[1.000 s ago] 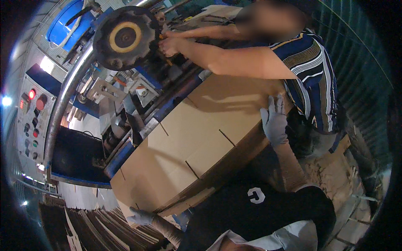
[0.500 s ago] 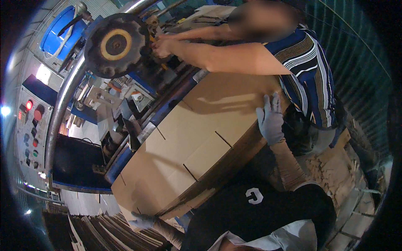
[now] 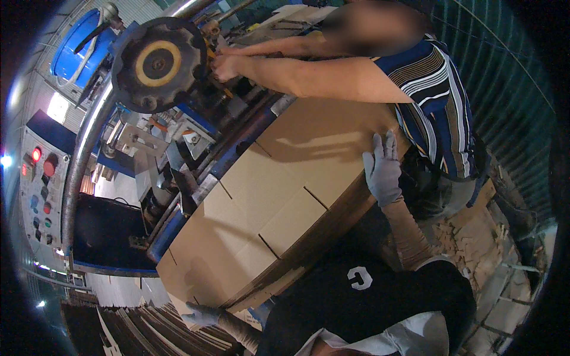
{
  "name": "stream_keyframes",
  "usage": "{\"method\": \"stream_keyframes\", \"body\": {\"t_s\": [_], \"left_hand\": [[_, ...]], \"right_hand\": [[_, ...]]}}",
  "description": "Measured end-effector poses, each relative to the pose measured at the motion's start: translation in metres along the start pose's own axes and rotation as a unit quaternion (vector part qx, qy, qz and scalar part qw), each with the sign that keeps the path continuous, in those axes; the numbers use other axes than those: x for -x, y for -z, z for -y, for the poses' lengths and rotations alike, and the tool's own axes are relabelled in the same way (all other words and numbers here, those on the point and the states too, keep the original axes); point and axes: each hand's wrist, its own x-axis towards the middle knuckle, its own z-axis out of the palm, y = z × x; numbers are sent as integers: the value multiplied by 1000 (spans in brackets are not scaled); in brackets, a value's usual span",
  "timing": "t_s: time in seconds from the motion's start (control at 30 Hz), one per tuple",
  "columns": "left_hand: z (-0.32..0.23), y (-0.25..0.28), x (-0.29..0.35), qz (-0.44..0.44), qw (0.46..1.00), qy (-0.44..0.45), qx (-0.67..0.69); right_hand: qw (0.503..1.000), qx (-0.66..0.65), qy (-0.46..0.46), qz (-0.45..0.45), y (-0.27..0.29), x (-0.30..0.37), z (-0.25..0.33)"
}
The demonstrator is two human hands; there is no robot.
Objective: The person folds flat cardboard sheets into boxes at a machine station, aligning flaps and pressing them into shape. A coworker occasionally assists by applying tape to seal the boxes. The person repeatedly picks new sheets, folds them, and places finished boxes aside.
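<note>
A stack of flat brown cardboard blanks (image 3: 285, 184), with slots cut along its edges, lies in front of me beside a machine. My right hand (image 3: 383, 169), in a grey glove, rests with outstretched fingers at the stack's right end. At its lower left end my left hand (image 3: 203, 315), gloved too, touches the cardboard edge with fingers extended. Neither hand grips anything that I can see. Across the stack, a co-worker in a striped shirt (image 3: 436, 101) reaches both bare hands (image 3: 224, 64) to the machine, behind a big dark wheel (image 3: 158, 64).
On the left stands a control panel (image 3: 44, 190) with a lit red lamp and several buttons. A curved metal rail (image 3: 89, 130) runs beside it. More cardboard sheets (image 3: 148, 329) stand at the lower left. Cardboard scraps (image 3: 469, 243) litter the floor at right.
The view has shifted slightly, so the machine and wheel appear a little farther left. Both my hands stay at the stack's ends. The co-worker's hands remain at the machine.
</note>
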Motion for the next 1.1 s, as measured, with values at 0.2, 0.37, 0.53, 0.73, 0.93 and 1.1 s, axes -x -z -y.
{"method": "stream_keyframes", "body": {"t_s": [0.2, 0.37, 0.53, 0.73, 0.93, 1.1], "left_hand": [[1, 1, 2, -5, 1000, -5, 13], [-6, 2, 8, 24, 998, 25, 57], [-2, -1, 2, 21, 998, 8, 54], [2, -3, -1, 4, 999, 0, 51], [-6, 1, 6, 12, 996, 9, 83], [-7, 3, 8, 6, 998, -12, 59]], "right_hand": [[1000, 4, -10, 17, 1, 1, 0], [999, -24, -22, 16, 1, -1, 1], [999, -15, -33, 32, 0, -1, 2], [1000, -18, -18, 7, -1, 0, 2], [1000, -20, -20, 5, -5, 1, 0], [1000, -24, -10, -8, -9, 2, -2]]}}
